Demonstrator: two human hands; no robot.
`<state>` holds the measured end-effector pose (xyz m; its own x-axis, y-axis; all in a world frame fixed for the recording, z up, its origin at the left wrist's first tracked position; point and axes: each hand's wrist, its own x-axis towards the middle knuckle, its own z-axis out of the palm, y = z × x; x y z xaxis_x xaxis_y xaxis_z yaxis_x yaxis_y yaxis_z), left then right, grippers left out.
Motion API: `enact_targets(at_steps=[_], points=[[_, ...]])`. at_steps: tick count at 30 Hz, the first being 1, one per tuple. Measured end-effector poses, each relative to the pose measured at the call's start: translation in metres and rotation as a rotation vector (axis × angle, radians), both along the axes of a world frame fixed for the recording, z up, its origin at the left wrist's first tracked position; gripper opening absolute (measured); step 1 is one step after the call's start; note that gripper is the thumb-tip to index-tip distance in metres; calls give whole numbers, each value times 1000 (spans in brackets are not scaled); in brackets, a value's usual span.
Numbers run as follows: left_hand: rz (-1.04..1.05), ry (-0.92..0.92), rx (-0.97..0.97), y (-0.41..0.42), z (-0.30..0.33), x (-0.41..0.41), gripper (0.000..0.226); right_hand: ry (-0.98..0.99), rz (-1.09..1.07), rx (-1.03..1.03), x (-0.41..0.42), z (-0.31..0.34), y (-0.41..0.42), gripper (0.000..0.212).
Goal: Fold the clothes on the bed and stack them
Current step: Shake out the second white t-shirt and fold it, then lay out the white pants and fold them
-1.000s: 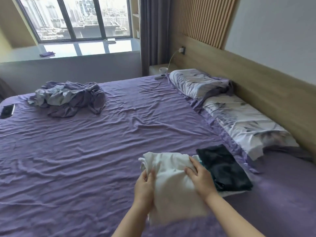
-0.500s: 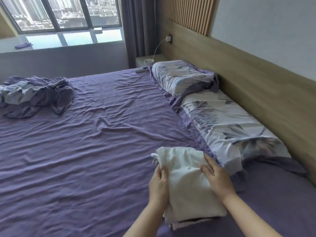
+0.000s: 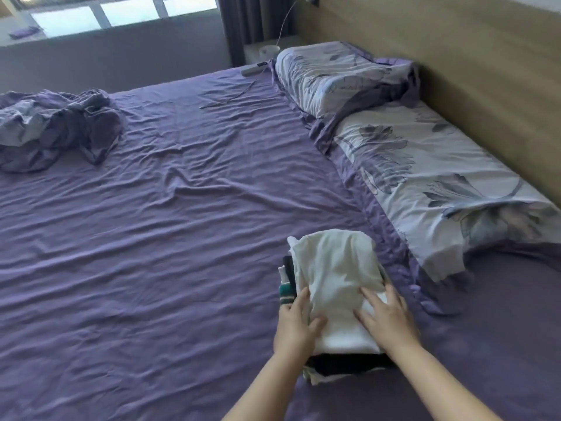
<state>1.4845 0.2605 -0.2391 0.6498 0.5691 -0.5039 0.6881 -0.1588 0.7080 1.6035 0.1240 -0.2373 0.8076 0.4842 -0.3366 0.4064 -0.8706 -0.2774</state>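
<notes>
A folded white garment lies on top of a stack of folded clothes on the bed, at about 5 o'clock in the view, just beside the near floral pillow. Dark and teal-striped layers of the stack show beneath the white garment at its left and near edges. The left hand rests against the left side of the garment, fingers extended along the edge and thumb laid on the top surface. The right hand lies flat on the top surface at the near right, fingers spread and straight. Neither hand pinches or grips the cloth. A crumpled purple and grey bundle of fabric lies at 10 o'clock, well apart from the stack. A second floral pillow sits at 1 o'clock against the wooden headboard.
</notes>
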Motion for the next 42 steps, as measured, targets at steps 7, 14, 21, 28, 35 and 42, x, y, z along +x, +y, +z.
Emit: enact_targets(at_steps=[7, 14, 21, 28, 35, 42], points=[[-128, 231, 210, -9, 43, -54, 50, -102, 171, 71, -42, 36, 5, 36], [-393, 484, 495, 4, 116, -141, 39, 48, 559, -125, -120, 104, 16, 37], [-377, 604, 483, 16, 187, -248, 42, 56, 757, -144, -205, 168, 50, 43], [-131, 556, 543, 21, 258, -389, 42, -44, 894, -61, -335, 233, 91, 36], [29, 514, 575, -7, 296, -573, 39, -54, 1023, -31, -512, 266, 90, 39], [203, 545, 486, -51, 304, -747, 38, -3, 1173, 24, -682, 267, 87, 41]])
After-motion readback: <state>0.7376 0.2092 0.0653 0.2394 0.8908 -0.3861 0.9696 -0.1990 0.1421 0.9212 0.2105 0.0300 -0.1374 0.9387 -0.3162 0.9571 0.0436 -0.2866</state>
